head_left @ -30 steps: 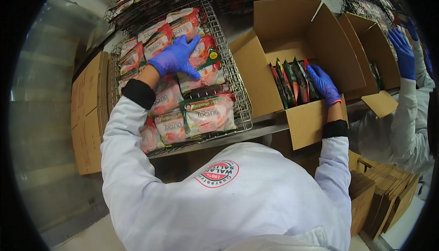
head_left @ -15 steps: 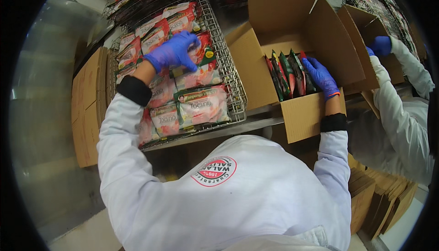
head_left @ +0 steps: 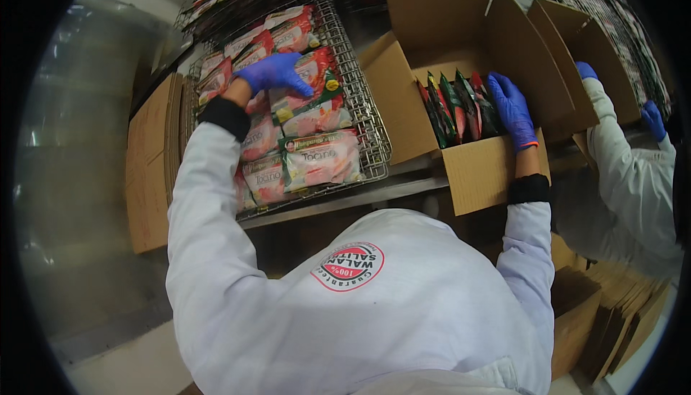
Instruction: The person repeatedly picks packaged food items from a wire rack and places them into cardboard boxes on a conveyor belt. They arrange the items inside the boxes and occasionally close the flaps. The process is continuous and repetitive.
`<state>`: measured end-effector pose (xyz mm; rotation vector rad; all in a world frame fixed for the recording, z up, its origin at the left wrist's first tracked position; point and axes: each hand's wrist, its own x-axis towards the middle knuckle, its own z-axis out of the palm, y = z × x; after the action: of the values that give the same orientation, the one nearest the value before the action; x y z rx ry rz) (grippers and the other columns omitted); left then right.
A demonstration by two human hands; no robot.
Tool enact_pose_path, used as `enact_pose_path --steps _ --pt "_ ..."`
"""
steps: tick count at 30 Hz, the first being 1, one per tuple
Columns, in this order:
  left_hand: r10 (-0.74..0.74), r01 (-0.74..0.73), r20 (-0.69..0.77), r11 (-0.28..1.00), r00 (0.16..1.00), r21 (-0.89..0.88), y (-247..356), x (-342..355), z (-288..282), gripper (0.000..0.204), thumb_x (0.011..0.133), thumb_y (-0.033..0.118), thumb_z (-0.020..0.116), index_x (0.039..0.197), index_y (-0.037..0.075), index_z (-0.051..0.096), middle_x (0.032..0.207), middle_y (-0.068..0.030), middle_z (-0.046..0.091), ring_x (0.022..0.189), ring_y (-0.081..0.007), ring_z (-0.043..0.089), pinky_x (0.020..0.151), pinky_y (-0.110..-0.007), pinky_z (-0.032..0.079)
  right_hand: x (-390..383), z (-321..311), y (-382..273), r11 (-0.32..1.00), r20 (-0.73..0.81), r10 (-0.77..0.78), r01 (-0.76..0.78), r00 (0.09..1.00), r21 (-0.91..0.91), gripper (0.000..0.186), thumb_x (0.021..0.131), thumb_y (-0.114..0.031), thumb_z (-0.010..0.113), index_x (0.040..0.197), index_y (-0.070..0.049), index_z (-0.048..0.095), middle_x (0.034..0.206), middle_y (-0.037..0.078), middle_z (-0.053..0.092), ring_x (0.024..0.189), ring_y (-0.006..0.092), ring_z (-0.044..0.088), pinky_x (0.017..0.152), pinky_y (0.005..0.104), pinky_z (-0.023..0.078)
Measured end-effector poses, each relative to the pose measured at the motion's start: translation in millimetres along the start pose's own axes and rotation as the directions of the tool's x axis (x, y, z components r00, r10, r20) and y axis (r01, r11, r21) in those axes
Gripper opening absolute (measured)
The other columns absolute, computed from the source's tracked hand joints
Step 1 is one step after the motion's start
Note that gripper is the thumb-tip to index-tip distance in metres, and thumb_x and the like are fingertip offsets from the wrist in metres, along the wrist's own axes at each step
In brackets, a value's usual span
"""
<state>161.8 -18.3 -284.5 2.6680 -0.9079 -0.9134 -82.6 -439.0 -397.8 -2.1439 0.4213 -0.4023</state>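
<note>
From where I stand, the person's left hand (head_left: 272, 73), in a blue glove, is over the wire basket (head_left: 372, 125) on the left, at a red-and-green plastic pouch (head_left: 317, 64) on the right side of its load. The thumb and fingers are spread apart against that pouch; I can't tell whether they grip it. More pouches lie flat in the basket, one (head_left: 322, 161) at its near right corner.

The right hand (head_left: 512, 107), gloved alike, is inside the open cardboard carton (head_left: 475, 179) to the right. Its fingers lie extended and close together, unclenched, along the right end of a row of upright pouches (head_left: 452, 111) at the carton's near side.

Farther right, a co-worker's gloved hand (head_left: 653, 119) is near a second open carton (head_left: 576, 28). Flattened cardboard boxes (head_left: 147, 172) stand left of the basket.
</note>
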Motion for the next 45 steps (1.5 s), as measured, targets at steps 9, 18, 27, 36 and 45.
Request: enact_pose_path --steps 9,18,27,36,45 --pt "0.258 -0.133 -0.416 0.943 0.872 0.307 9.1 -43.9 12.9 0.062 0.071 0.022 0.084 0.123 -0.001 0.059 0.110 -0.0128 0.068 0.098 -0.0174 0.065 0.086 -0.032 0.052 -0.7 -0.7 10.5 0.999 0.004 0.006 -0.006 1.000 0.032 0.044 0.096 -0.035 0.060 0.122 0.000 0.061 0.119 0.016 0.066 0.111 0.0254 0.062 0.097 0.0336 0.046" --pt "0.029 -0.019 0.128 0.997 0.991 -0.072 8.0 -17.4 22.5 0.105 0.062 0.038 0.088 0.143 -0.006 0.038 0.144 -0.0222 0.045 0.133 -0.0286 0.045 0.109 -0.033 0.036 1.8 1.1 5.4 1.000 0.001 -0.014 0.014 1.000 -0.002 0.042 0.096 -0.035 0.060 0.121 -0.001 0.062 0.116 0.015 0.067 0.109 0.0248 0.064 0.095 0.0335 0.047" --pt "0.231 -0.235 0.044 0.956 0.972 0.174 43.8 -66.6 26.2 0.079 0.060 0.035 0.086 0.125 0.000 0.060 0.113 -0.0190 0.066 0.104 -0.0293 0.064 0.092 -0.034 0.050 -0.1 -1.0 4.9 1.000 0.078 -0.010 0.009 0.997 0.017 0.045 0.096 -0.038 0.059 0.121 -0.001 0.063 0.115 0.016 0.067 0.109 0.0244 0.063 0.094 0.0338 0.047" --pt "0.505 -0.535 -0.489 0.840 0.711 0.089 111.2 -103.9 -11.4 0.054 0.067 0.023 0.085 0.115 0.008 0.067 0.110 -0.0130 0.067 0.101 -0.0270 0.065 0.086 -0.035 0.053 3.5 9.6 5.1 0.967 0.423 0.244 -0.252 0.873 -0.037 0.093 0.083 -0.067 0.061 0.140 0.003 0.043 0.130 0.023 0.058 0.120 0.0312 0.056 0.102 0.0360 0.041" --pt "0.931 -0.500 -0.069 0.254 0.359 0.828 314.7 116.9 57.1 0.020 0.071 0.026 0.071 0.090 0.021 0.074 0.099 0.0003 0.067 0.096 -0.0226 0.064 0.088 -0.038 0.045 -44.8 -29.2 -60.9 0.928 0.443 0.077 0.099 0.893 -0.360 0.077 0.085 -0.060 0.061 0.129 0.002 0.052 0.106 0.022 0.067 0.100 0.0355 0.066 0.085 0.0394 0.050"
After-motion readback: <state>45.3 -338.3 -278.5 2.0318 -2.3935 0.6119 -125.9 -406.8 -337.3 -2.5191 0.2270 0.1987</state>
